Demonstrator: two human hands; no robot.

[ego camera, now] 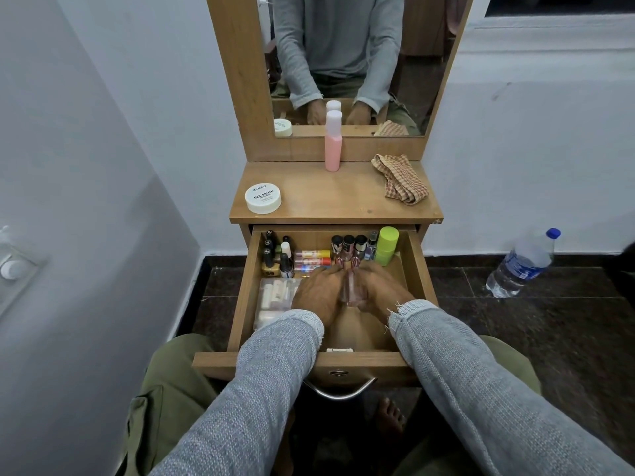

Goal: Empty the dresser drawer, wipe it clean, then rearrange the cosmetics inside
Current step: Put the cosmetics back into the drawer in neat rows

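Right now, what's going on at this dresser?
A person sits at a dresser with its drawer pulled open, both hands inside. The left hand and right hand together hold a clear pinkish bottle over the drawer floor. Nail polish bottles, tubes and a green-capped container line the drawer's back. On top stand a pink bottle, a white jar and a checked cloth.

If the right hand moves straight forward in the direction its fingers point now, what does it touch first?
Probably the dark-capped bottles standing at the back of the drawer, directly beyond the right hand. Depth is unclear; the green container lies slightly to the right.
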